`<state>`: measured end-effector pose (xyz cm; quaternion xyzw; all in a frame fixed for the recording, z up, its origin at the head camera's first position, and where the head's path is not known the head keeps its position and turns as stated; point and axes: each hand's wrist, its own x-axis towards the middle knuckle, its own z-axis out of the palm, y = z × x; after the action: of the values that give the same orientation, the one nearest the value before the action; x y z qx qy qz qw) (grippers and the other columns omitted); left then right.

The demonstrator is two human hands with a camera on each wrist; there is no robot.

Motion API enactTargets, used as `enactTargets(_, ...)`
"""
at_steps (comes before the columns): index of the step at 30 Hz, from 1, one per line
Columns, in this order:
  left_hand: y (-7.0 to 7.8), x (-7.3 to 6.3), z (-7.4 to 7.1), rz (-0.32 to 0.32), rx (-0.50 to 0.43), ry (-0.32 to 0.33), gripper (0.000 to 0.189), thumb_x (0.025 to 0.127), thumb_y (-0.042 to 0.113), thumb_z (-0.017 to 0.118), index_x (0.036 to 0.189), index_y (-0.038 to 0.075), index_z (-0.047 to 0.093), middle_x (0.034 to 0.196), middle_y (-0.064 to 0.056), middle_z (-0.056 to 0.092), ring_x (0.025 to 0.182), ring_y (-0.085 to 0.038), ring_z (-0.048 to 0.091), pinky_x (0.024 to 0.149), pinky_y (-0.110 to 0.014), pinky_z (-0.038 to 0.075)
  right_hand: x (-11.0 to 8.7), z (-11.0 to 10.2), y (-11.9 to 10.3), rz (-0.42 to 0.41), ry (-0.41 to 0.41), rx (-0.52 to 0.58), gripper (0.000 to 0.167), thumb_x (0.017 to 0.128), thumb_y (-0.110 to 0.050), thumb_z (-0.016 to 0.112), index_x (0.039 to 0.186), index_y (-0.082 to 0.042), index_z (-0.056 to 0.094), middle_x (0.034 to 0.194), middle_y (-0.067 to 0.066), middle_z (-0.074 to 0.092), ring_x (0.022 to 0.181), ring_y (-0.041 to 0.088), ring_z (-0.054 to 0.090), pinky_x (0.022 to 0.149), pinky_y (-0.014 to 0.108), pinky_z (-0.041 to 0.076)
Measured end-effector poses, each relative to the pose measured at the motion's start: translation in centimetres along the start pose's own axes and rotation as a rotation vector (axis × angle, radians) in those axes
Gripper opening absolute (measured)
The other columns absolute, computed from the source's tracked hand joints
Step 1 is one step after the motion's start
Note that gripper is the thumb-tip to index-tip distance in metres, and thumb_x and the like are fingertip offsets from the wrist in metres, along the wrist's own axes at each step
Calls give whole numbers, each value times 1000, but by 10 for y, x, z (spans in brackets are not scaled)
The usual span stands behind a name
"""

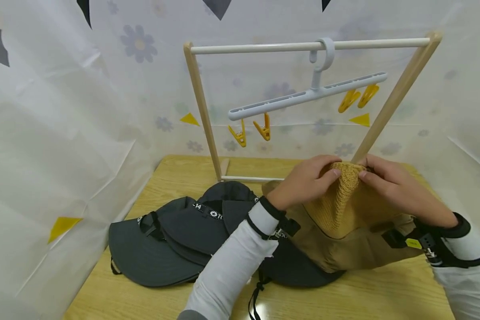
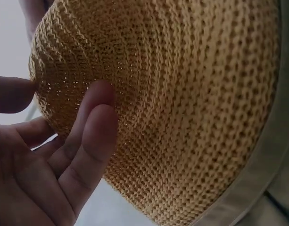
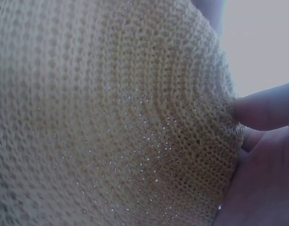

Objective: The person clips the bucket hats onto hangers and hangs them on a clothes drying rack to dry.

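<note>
A hat with a mustard knitted crown (image 1: 344, 200) and a wide brown brim (image 1: 356, 251) is held up between both hands at the right of the table. My left hand (image 1: 309, 182) pinches the top of the crown from the left. From the right, my right hand (image 1: 402, 189) pinches the same top edge, so a fold runs down the knit between them. The left wrist view shows the left thumb and fingers (image 2: 99, 127) against the loose weave. In the right wrist view, the right thumb (image 3: 264, 108) presses the crown's edge.
Several dark caps (image 1: 148, 262) overlap on the table left of the hat, partly behind my left forearm. A wood-and-white rack (image 1: 264, 47) stands behind. From its bar hangs a tilted pale hanger (image 1: 280, 103) with yellow clips (image 1: 262, 128) at both ends.
</note>
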<state>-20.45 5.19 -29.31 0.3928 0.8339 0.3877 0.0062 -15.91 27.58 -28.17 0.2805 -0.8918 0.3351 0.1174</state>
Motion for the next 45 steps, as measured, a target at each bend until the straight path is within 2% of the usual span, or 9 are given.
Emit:
enactTargets(6,-6,2,0,26,-120,-31,19,107,26,44,102,13,56,78,-1,55,62,-10,52,59,-16,41,0,-2,0,-4,0,-66,15,102,-3,49,100,-14,59,76,-8,42,65,5,39,57,24,29)
enactTargets(12,-6,1,-1,9,-119,-36,21,107,26,44,93,12,52,73,-1,50,57,-10,46,55,-17,38,1,-6,15,47,-122,-37,12,104,-6,49,101,-12,59,79,-7,49,67,7,43,56,25,33)
enactTargets(17,-8,1,-1,-10,-54,-50,23,107,25,43,90,11,50,73,-1,49,57,-11,45,54,-17,36,-2,0,29,240,-224,9,20,108,-23,42,104,-11,58,91,1,53,79,9,48,65,25,37)
enactTargets(23,-12,2,-5,-53,47,-34,30,108,30,41,86,12,51,70,0,52,55,-11,49,53,-18,39,-1,20,34,383,-167,180,38,109,-36,35,106,-2,52,90,4,45,81,11,42,63,29,34)
enactTargets(28,-23,0,-12,-82,-63,-11,30,108,33,41,90,15,57,64,-2,55,53,-14,57,50,-25,46,-5,25,34,334,-18,281,33,109,-32,35,107,-10,59,86,-4,48,77,11,43,62,29,34)
enactTargets(33,-29,-2,-20,-84,-150,-13,35,107,33,43,81,13,54,59,-2,46,47,-18,50,46,-26,41,-6,26,34,235,76,391,35,110,-26,35,89,-13,61,75,-8,52,65,10,50,58,29,38)
enactTargets(36,-30,-2,-22,-77,-140,-18,37,107,33,43,76,13,49,59,0,42,47,-15,43,48,-24,38,-5,29,33,190,84,406,38,110,-23,35,82,-10,57,67,-6,50,56,12,51,53,32,38)
enactTargets(41,-31,-2,-25,-60,-104,-33,37,107,32,43,75,14,48,63,1,38,53,-13,35,54,-22,34,-5,32,32,140,80,430,39,110,-18,33,89,-8,64,69,-5,55,58,12,55,55,28,43)
enactTargets(45,-34,-3,-27,-42,-126,-40,32,107,29,45,81,13,54,65,-1,40,55,-14,35,56,-22,34,-5,34,30,129,105,338,36,109,-17,35,83,-8,58,68,-6,47,56,11,47,54,29,38)
